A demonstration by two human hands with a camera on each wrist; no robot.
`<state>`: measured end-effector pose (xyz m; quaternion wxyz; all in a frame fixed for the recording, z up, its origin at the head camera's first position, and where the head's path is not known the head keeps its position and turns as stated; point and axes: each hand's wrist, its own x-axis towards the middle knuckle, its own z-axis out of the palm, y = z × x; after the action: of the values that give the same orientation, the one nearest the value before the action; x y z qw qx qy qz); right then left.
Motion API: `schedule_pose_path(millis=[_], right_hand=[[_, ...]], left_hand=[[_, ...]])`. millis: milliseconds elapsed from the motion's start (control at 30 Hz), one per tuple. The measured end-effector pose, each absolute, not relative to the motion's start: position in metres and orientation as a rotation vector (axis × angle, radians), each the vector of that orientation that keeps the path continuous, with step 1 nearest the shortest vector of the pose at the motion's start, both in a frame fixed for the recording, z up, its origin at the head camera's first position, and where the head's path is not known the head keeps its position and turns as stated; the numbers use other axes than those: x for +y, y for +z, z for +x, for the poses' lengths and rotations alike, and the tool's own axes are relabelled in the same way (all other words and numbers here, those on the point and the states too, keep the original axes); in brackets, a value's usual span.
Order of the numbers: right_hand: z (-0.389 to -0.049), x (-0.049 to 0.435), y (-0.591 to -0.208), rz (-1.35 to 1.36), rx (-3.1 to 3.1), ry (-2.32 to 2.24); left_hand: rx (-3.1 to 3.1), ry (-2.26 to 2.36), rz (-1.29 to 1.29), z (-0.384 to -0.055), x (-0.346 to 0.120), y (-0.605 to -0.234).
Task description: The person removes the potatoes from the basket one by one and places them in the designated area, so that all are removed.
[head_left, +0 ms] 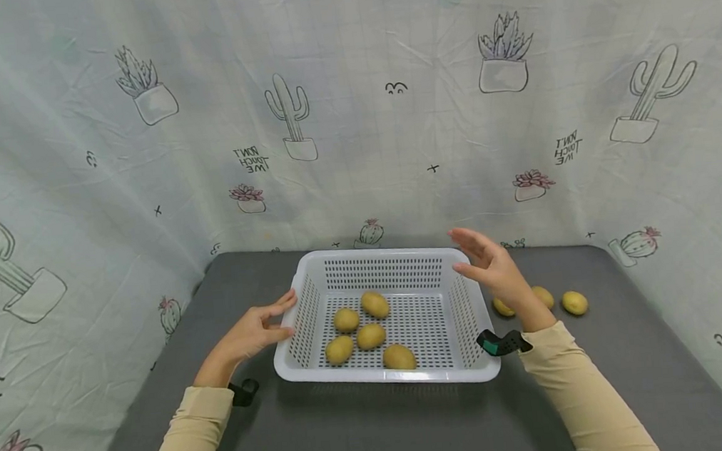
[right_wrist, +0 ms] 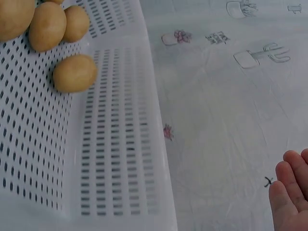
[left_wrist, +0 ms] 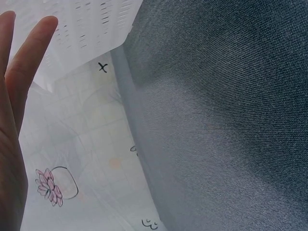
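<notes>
Holding five potatoes (head_left: 371,336): white basket (head_left: 424,320), lower centre of head frame. Left hand (head_left: 256,332) hovering leftward, right hand (head_left: 496,274) rightward; fingers (left_wrist: 33,53) extending, released.

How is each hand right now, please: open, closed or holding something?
Left hand: open, at the white rectangular perforated plastic basket.
Right hand: open, holding nothing.

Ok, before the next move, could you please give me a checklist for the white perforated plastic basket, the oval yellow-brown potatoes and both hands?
1. Five potatoes in the basket: ok.
2. All potatoes inside: not ok; three others lie right of it on the dark grey table.
3. Right hand holding nothing: ok.
4. Left hand touching the left rim: cannot tell.
5. Basket flat on the table: cannot tell.
</notes>
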<state>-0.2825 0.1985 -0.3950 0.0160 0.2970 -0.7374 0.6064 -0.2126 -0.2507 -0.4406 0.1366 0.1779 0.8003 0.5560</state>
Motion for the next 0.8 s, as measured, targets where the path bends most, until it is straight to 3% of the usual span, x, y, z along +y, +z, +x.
schedule_pose_path(millis=[800], right_hand=[[-0.296, 0.143, -0.408, 1.138, -2.462, 1.934]], left_hand=[[2.265, 1.633, 0.532, -0.214, -0.252, -0.440]])
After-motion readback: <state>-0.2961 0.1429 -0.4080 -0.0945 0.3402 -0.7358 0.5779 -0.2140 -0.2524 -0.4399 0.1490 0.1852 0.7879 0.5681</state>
